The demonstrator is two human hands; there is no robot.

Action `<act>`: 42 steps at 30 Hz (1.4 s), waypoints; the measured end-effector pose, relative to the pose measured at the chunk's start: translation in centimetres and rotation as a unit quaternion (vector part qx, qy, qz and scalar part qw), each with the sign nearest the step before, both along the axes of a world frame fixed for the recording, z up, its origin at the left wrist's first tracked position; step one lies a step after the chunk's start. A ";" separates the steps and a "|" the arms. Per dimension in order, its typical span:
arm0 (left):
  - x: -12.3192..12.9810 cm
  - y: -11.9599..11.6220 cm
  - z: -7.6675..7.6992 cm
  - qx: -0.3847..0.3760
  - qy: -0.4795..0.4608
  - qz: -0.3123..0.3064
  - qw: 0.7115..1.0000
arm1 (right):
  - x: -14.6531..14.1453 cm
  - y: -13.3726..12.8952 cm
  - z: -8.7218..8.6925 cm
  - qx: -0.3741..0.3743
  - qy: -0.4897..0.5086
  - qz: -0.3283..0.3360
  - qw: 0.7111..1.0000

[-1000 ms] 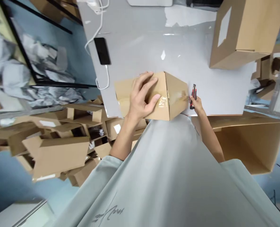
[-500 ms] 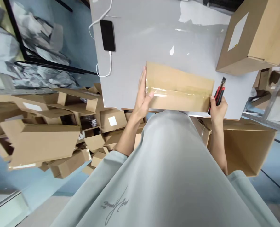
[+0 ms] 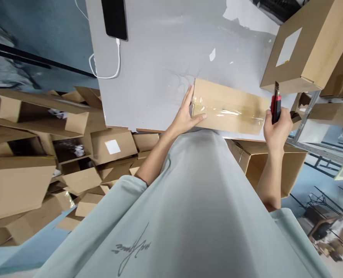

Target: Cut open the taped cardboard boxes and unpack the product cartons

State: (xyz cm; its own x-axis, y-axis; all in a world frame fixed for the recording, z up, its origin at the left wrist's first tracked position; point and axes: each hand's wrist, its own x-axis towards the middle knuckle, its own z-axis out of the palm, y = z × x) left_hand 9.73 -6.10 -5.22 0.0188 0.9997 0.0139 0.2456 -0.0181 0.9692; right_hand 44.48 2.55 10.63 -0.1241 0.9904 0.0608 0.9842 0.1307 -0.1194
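Observation:
A long cardboard box [image 3: 232, 102] with clear tape along its top lies at the table's near edge, in front of my body. My left hand [image 3: 187, 112] grips its left end, fingers against the end face and thumb on top. In my right hand [image 3: 277, 129] is a red and black utility knife [image 3: 276, 106], its tip pointing away from me. That hand is by the box's right end; whether it touches the cardboard I cannot tell.
A phone [image 3: 115, 19] with a white cable lies on the grey table [image 3: 148, 77]. A large carton [image 3: 301, 50] stands at the back right. Several discarded boxes [image 3: 110, 146] are piled at the lower left. An open carton [image 3: 289, 166] sits below the table on the right.
My view has turned and shifted. The box and left hand now appear further right in view. My right hand has moved right, with the knife more upright and further from the box's end.

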 end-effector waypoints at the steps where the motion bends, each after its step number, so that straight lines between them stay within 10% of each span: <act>1: -0.2 0.0 -0.1 0.002 -0.007 -0.003 1.000 | -1.4 0.0 1.0 -0.033 -0.001 0.033 0.999; 7: -1.0 0.0 0.2 0.002 -0.049 -0.022 0.999 | -11.1 -0.6 4.4 -0.223 -0.054 0.265 0.936; 12: -2.2 0.3 1.2 -0.013 -0.066 -0.064 0.996 | -14.5 -0.1 5.3 -0.261 -0.178 0.330 0.890; 33: -2.3 0.6 0.6 -0.015 -0.103 -0.063 0.993 | -18.1 3.2 6.4 -0.308 -0.223 0.348 0.857; 42: -3.0 0.1 0.3 -0.021 -0.036 -0.071 0.997 | -13.5 3.9 6.5 -0.314 -0.294 0.359 0.828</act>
State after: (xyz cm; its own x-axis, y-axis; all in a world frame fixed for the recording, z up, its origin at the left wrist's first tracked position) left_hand 6.75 -5.96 -4.93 0.1598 0.9869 -0.0221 0.1740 -0.0061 0.9847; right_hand 31.01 6.46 17.12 -0.5200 0.4607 -0.7193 0.5913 0.8019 0.0861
